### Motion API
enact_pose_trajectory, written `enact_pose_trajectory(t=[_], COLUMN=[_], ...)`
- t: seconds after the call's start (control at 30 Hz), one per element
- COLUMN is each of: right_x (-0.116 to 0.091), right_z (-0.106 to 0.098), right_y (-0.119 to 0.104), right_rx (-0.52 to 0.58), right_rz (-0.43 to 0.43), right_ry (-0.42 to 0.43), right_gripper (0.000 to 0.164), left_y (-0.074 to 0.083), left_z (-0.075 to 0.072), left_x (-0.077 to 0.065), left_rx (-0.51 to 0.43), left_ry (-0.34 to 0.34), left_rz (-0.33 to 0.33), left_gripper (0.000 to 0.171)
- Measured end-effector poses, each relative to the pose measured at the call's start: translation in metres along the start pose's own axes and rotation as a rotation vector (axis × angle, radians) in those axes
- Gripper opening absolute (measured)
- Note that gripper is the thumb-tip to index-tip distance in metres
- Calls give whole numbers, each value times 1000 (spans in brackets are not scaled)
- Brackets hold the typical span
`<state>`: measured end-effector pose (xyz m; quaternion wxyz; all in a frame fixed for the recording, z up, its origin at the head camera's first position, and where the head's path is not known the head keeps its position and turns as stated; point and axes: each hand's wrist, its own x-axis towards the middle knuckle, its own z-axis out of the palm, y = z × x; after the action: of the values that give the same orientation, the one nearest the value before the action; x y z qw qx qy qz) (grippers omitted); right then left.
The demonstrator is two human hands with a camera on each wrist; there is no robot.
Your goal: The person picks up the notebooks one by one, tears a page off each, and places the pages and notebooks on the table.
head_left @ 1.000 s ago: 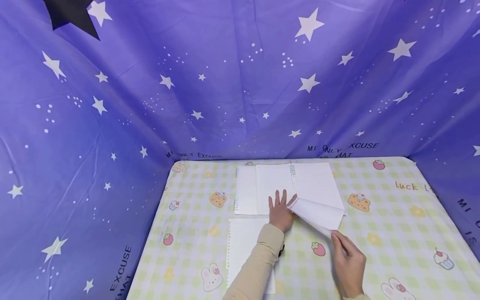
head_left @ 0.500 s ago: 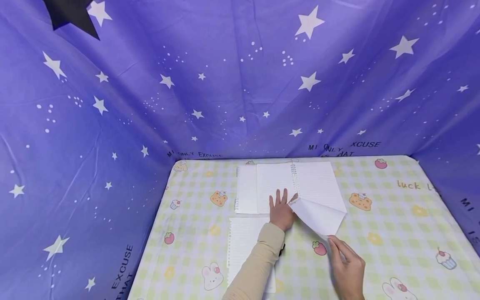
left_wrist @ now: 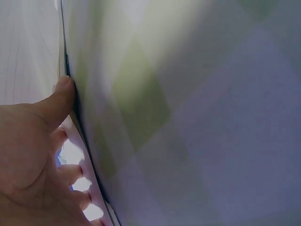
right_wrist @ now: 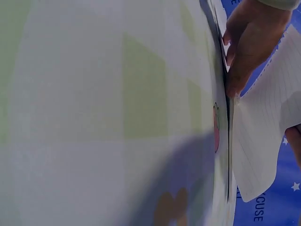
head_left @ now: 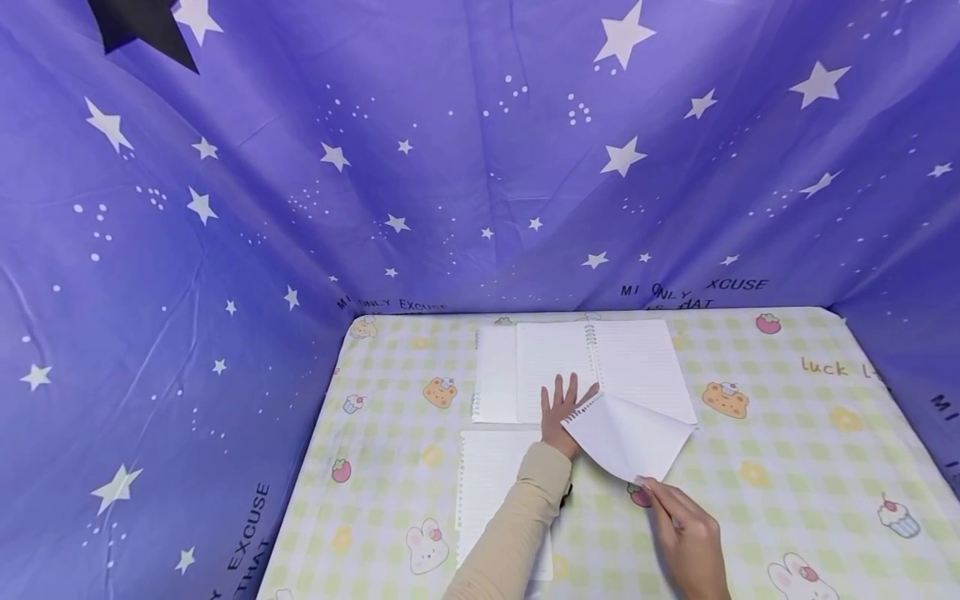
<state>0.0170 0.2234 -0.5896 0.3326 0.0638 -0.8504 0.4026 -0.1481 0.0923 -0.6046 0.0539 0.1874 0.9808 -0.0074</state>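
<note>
An open spiral notebook (head_left: 641, 358) with lined pages lies near the table's far edge. My left hand (head_left: 562, 423) rests with spread fingers on its left page, the thumb by the wire binding; in the left wrist view that thumb (left_wrist: 60, 101) presses at the notebook's edge. With thumb and fingers my right hand (head_left: 688, 533) pinches the near corner of a lined sheet (head_left: 630, 437). Lifted and curved, the sheet's holed edge stands away from the binding over part of my left hand. Whether its far end is still attached, I cannot tell. The right wrist view shows the sheet (right_wrist: 263, 146) too.
A loose lined sheet (head_left: 487, 475) with a holed edge lies in front of the notebook, partly under my left forearm. A white page or pad (head_left: 497, 375) with a spiral edge sticks out at the notebook's left. The table (head_left: 375, 450) has a checked cloth; a purple star curtain (head_left: 450, 183) surrounds it.
My right hand has moved left and slightly nearer with the sheet's corner. More of the sheet's holed edge has come away from the binding and swung left over my left hand, which stays in place.
</note>
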Motion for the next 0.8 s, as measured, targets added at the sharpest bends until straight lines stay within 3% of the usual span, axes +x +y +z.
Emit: enact_pose_trajectory(t=[0.17, 0.4, 0.63, 0.8], right_x=[-4, -11, -17, -24], right_z=[-2, -6, -8, -8], right_y=[-2, -4, -8, -12], right_rx=[-45, -92, -81, -37], right_rz=[28, 79, 99, 84], right_ry=[-58, -97, -100, -108], right_gripper=[42, 36, 32, 28], left_y=[1, -1, -3, -2], left_z=[7, 2, 10, 13], left_x=[3, 3, 5, 6], left_rx=[20, 20, 18, 23], left_ry=[6, 8, 122, 144], left_rz=[6, 25, 25, 11], left_gripper=[55, 59, 46, 46])
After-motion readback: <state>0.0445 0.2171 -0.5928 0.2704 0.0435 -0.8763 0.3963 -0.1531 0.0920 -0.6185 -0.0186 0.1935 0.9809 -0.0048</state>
